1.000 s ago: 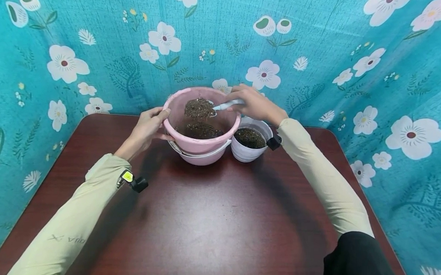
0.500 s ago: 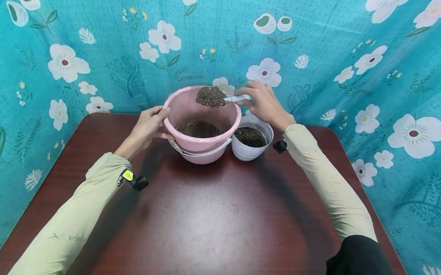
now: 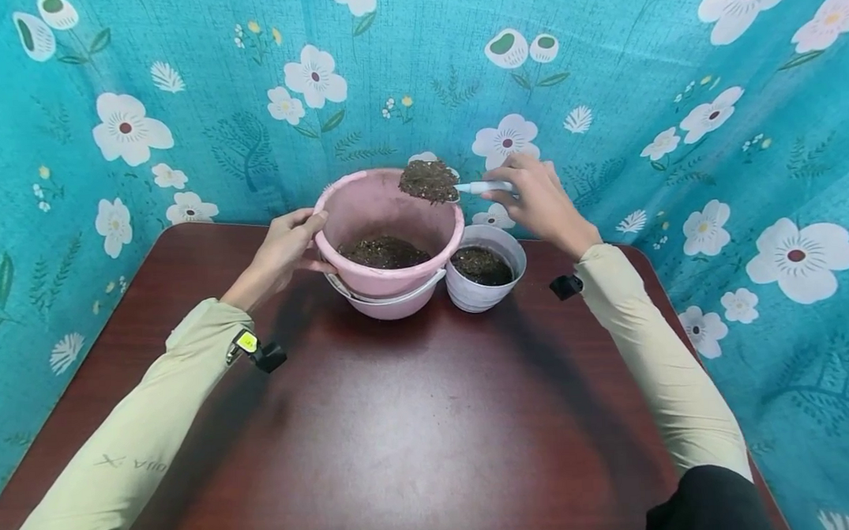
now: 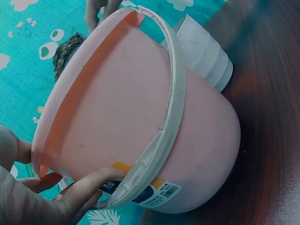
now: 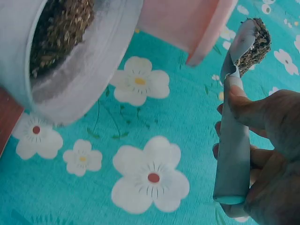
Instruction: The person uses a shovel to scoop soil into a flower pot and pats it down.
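A pink bucket (image 3: 390, 286) with a white handle (image 4: 176, 93) stands at the back of the table, dark soil (image 3: 384, 252) in its bottom. At its left rim my left hand (image 3: 284, 243) grips the edge, thumb on top and fingers below the lip. My right hand (image 3: 535, 197) holds a garden trowel (image 5: 234, 136) by its pale handle, above and behind the white pot. Heaped on the trowel's blade is a clump of soil (image 3: 429, 181), over the bucket's right back rim. To the right of the bucket is a white flowerpot (image 3: 477, 294) partly filled with soil.
The dark red-brown table (image 3: 396, 424) extends toward me. Behind it and along the sides hangs a turquoise flowered cloth (image 3: 387, 61). A label with a barcode (image 4: 161, 192) is on the bucket's side.
My right hand has lifted the loaded trowel out of the bucket and moved it right, from over the bucket's middle to its right back rim. My left hand stays on the bucket.
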Demonstrator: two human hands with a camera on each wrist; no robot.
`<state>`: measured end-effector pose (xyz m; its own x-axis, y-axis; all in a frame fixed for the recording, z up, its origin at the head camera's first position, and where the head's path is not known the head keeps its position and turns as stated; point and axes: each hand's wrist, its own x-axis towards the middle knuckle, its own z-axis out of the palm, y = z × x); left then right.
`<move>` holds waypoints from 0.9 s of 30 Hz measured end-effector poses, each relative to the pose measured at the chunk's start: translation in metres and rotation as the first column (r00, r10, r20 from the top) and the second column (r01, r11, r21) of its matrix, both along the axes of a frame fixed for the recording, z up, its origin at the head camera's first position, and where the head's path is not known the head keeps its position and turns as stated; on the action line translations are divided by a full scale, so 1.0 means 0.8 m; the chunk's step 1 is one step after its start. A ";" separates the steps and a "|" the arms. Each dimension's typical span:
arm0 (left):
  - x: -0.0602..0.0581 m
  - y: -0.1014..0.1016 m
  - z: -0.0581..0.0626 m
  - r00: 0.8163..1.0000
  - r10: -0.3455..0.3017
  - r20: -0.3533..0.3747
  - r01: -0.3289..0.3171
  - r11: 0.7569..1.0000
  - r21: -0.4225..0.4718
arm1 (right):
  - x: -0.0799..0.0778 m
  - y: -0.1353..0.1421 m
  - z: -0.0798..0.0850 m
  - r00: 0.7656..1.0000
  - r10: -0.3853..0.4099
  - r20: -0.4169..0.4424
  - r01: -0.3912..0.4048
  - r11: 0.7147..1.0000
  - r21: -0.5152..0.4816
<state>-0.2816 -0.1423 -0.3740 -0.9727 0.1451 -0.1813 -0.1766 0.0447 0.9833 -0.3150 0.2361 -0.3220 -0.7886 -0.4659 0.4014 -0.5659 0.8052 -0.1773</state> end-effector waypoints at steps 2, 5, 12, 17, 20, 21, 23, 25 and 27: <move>0.000 0.000 0.001 1.000 0.002 0.002 -0.002 1.000 0.001 | 0.002 0.008 0.003 1.000 -0.014 0.003 0.014 1.000 -0.001; 0.001 0.000 0.001 1.000 0.000 0.013 0.000 1.000 0.004 | 0.005 0.021 0.005 0.999 -0.033 0.010 0.033 0.999 -0.011; 0.001 0.002 0.001 0.999 -0.013 0.046 0.013 1.000 0.009 | 0.015 0.058 0.003 0.997 -0.070 0.037 0.071 0.997 -0.034; 0.003 0.002 0.003 0.999 0.009 0.032 -0.010 1.000 0.007 | 0.016 0.084 -0.001 0.995 -0.061 0.079 0.069 0.992 -0.105; 0.005 0.003 0.004 0.999 0.037 0.023 -0.037 0.999 0.013 | 0.018 0.097 -0.005 0.992 -0.065 0.110 0.078 0.989 -0.124; 0.006 0.004 0.004 0.999 0.043 0.019 -0.043 0.999 0.013 | 0.019 0.101 -0.007 0.990 -0.070 0.119 0.085 0.989 -0.122; 0.007 0.005 0.004 0.998 0.053 0.014 -0.053 0.999 0.012 | 0.022 0.107 -0.012 0.988 -0.085 0.126 0.099 0.989 -0.107; 0.008 0.006 0.004 0.998 0.054 0.009 -0.054 0.999 0.002 | 0.023 0.111 -0.016 0.988 -0.094 0.125 0.105 0.991 -0.085; 0.009 0.005 0.004 0.999 0.052 0.006 -0.052 0.999 -0.002 | 0.024 0.113 -0.020 0.989 -0.093 0.118 0.101 0.993 -0.065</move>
<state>-0.2745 -0.1379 -0.3708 -0.9778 0.0937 -0.1875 -0.1848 0.0370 0.9821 -0.2961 0.3266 -0.3377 -0.8710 -0.3591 0.3352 -0.4589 0.8382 -0.2945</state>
